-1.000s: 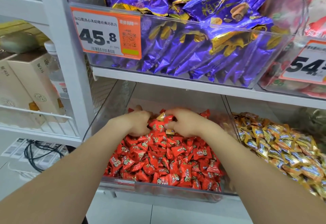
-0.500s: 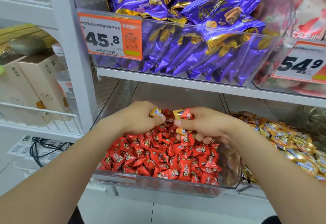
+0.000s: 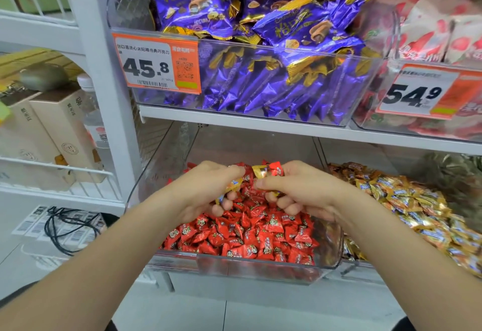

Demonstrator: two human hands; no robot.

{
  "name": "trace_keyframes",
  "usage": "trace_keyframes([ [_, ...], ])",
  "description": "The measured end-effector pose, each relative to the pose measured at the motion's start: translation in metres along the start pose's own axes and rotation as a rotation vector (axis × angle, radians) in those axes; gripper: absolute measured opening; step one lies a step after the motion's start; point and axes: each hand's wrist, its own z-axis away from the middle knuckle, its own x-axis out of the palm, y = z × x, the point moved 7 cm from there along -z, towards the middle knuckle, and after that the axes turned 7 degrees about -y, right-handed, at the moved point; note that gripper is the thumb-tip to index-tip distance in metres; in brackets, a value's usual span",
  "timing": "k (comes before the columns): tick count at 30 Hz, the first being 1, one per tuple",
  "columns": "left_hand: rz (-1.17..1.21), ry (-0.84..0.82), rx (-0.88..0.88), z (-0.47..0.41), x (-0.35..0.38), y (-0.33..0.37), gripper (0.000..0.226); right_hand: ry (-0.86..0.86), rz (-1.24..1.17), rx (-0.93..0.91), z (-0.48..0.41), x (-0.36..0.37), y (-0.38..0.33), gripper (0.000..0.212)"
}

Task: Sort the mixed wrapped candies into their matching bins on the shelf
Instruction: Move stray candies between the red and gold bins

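Picking step: my left hand (image 3: pixel 206 192) and right hand (image 3: pixel 302 192) hover over the red bin (image 3: pixel 234 265), fingers pinched on gold candies (image 3: pixel 234 185) — perhaps a red one too. Next — carry them right to the gold pile (image 3: pixel 417 208).

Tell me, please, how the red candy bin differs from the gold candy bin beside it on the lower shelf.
The red candy bin holds red-wrapped sweets; the gold candy bin, to its right, holds gold-and-orange ones. The left hand and right hand hover over the red candy bin, each gripping gold-wrapped strays; no hand is at the gold candy bin. Both are clear plastic bins on the same level.
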Motion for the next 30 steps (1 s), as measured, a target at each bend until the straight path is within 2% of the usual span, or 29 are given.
trace_keyframes([
  [4,-0.045,-0.032,0.02,-0.004,0.008,-0.001,0.02,0.045,0.227,0.109,0.01,0.0,0.001,0.019],
  [7,-0.225,-0.037,0.176,-0.004,0.013,0.008,0.022,0.079,0.477,0.092,0.016,0.001,-0.005,0.023],
  [11,-0.38,-0.171,0.281,0.003,0.029,0.017,0.015,0.059,0.695,0.049,0.02,0.008,-0.011,0.03],
  [14,-0.366,-0.136,0.335,0.002,0.029,0.02,0.018,0.093,0.76,0.021,0.023,0.011,-0.013,0.034],
  [17,-0.349,-0.022,0.308,-0.002,0.016,0.018,0.021,0.131,0.77,0.035,0.031,0.004,-0.015,0.04],
  [21,-0.724,0.055,0.319,-0.004,0.012,0.018,0.033,0.257,0.674,-0.104,0.056,-0.014,-0.028,0.043],
  [23,-0.773,0.073,0.333,-0.001,0.022,0.021,0.026,0.336,0.61,-0.196,0.073,-0.024,-0.032,0.041],
  [26,-0.631,0.055,0.413,0.011,0.049,0.03,0.007,0.389,0.472,-0.205,0.097,-0.039,-0.024,0.042],
  [28,-0.497,-0.019,0.451,0.022,0.073,0.039,0.007,0.317,0.216,-0.151,0.11,-0.049,-0.011,0.044],
  [30,-0.395,-0.096,0.468,0.034,0.1,0.05,0.008,0.351,0.179,-0.131,0.12,-0.069,0.007,0.045],
])
